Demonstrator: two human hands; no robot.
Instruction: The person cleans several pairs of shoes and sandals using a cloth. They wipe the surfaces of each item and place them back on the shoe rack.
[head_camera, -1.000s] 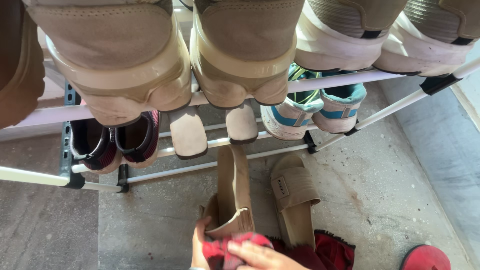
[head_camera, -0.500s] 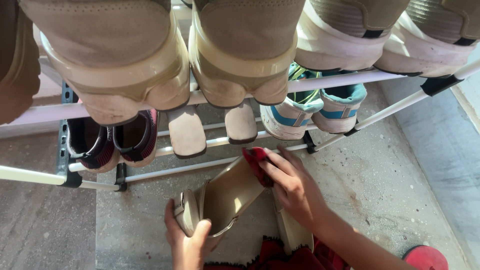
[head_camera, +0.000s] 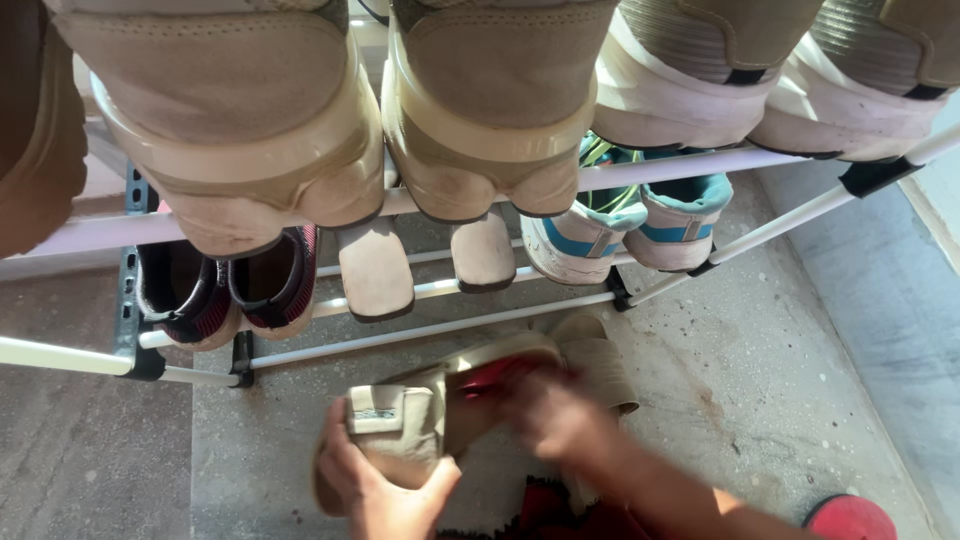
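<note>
From the head view, the left hand (head_camera: 375, 490) grips a tan sandal (head_camera: 430, 420) by its strap end, fingers closed around it, just above the floor (head_camera: 760, 380) in front of the shoe rack (head_camera: 440, 325). The right hand (head_camera: 555, 415), blurred, presses a red cloth (head_camera: 490, 375) against the sandal's footbed; its fingers seem curled on the cloth. This looks like wiping, mid-stroke; the next pass calls for a steady hold. A small pale rectangular label (head_camera: 375, 412) sits on the strap. The second sandal (head_camera: 600, 365) lies just beside
</note>
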